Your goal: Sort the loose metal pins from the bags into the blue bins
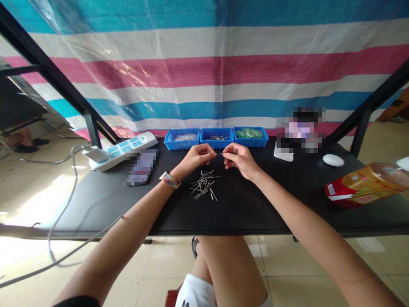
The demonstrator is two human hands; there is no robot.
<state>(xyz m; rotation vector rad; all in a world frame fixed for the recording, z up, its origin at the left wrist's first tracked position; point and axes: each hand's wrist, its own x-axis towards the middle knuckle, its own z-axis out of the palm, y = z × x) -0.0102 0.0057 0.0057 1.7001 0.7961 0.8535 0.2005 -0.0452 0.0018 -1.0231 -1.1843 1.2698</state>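
While the left hand and right hand pinch a thin, silvery metal rod from either side — just in front of three blue plastic bins — their fingertips are closed on it. A loose pile of similar silvery rods lies nearer the person on the black tabletop.

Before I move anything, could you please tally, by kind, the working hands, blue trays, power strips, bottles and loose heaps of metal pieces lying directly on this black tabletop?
Hands: 2 (left hand, right hand)
Blue trays: 3
Power strip: 1
Bottle: 1
Heap of metal pieces: 1 (pieces overlap too much to count)
Total: 8
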